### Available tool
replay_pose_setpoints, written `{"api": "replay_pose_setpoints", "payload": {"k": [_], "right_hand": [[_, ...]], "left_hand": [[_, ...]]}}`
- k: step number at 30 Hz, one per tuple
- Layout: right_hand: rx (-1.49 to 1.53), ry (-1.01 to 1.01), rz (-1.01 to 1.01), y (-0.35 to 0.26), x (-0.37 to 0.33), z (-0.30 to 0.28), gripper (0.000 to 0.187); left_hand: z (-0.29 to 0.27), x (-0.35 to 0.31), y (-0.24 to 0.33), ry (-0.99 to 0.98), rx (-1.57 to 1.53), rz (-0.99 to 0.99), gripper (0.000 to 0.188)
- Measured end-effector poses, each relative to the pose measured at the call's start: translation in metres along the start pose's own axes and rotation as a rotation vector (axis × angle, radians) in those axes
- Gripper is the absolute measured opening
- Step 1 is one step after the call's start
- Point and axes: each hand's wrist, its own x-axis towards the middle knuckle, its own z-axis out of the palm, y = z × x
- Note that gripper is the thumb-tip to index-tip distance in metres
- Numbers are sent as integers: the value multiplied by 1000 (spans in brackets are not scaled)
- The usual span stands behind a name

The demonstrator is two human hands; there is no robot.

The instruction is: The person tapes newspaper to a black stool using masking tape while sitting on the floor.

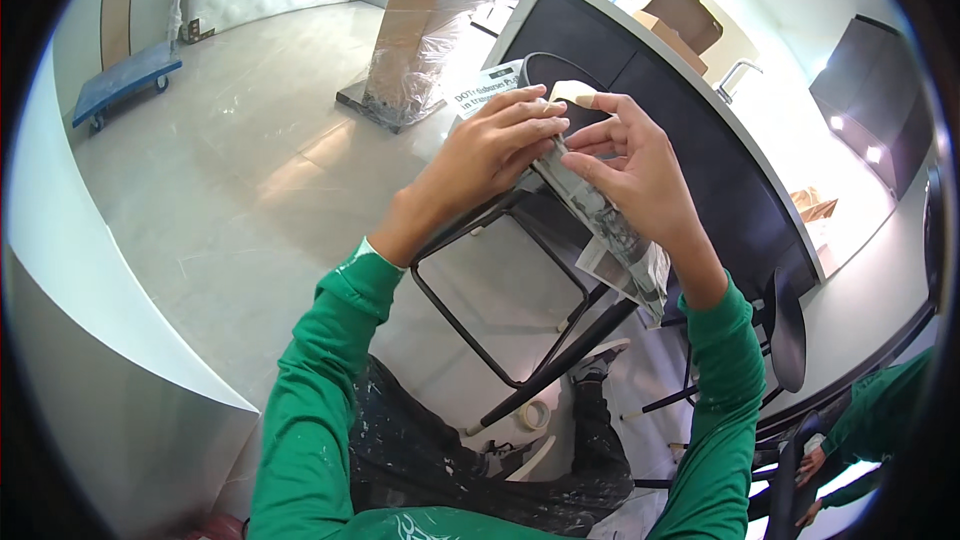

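Note:
Folded newspaper covers part of a black chair in front of me, whose legs point toward me. My left hand grips the newspaper's upper end, its fingers laid across the top and the thumb hidden. Close beside it, my right hand has bent fingers and holds a pale strip of masking tape at the index fingertip. The strip curls between the two hands over the newspaper. Its far end is hard to make out.
A roll of masking tape lies on the floor near my shoe. Behind the chair stands a dark counter. Another black chair is at right. A co-worker's hands show lower right. A blue dolly stands far left.

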Motion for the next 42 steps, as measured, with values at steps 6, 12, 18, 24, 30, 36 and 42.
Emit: {"api": "replay_pose_setpoints", "payload": {"k": [6, 12, 18, 24, 30, 36, 42], "right_hand": [[170, -45, 212, 13, -5, -4, 64], [51, 23, 143, 7, -30, -14, 67], [289, 62, 191, 24, -39, -2, 67], [425, -28, 233, 34, -36, -14, 66], [540, -169, 421, 46, -23, -35, 46], [434, 37, 244, 54, 44, -48, 35], [531, -278, 378, 68, 83, -16, 46]], "left_hand": [[-2, 19, -3, -86, 38, 43, 10], [4, 26, -7, -141, 114, 53, 18], [10, 21, 5, 42, 218, 63, 8], [28, -10, 44, 125, 200, 46, 36], [30, 1, 40, -4, 257, 103, 31], [46, -1, 36, 51, 119, 43, 27], [74, -1, 24, 215, 28, 75, 27]]}}
